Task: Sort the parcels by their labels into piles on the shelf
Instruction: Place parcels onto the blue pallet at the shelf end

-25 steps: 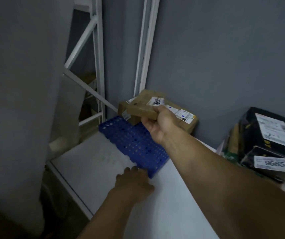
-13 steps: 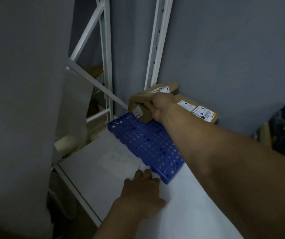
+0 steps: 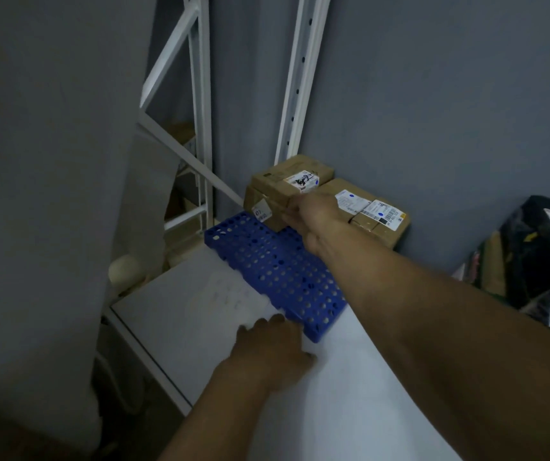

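Note:
A small brown parcel (image 3: 283, 184) with a white label lies on top of a larger brown parcel (image 3: 375, 219) in the back corner of the white shelf (image 3: 350, 400). My right hand (image 3: 316, 221) reaches across to it, fingers curled on its front right edge. The larger parcel carries two white labels with blue dots. My left hand (image 3: 273, 351) rests palm down on the shelf near the front, holding nothing.
A blue perforated plastic panel (image 3: 277, 271) lies on the shelf under the brown parcels. Black-wrapped parcels (image 3: 539, 257) with white labels are piled at the right. White rack uprights (image 3: 296, 78) and a diagonal brace stand behind; the shelf's left edge drops off.
My right hand has carried the small brown parcel back and set it down on the larger parcel in the corner. The left hand has stayed on the shelf. The view has shifted left.

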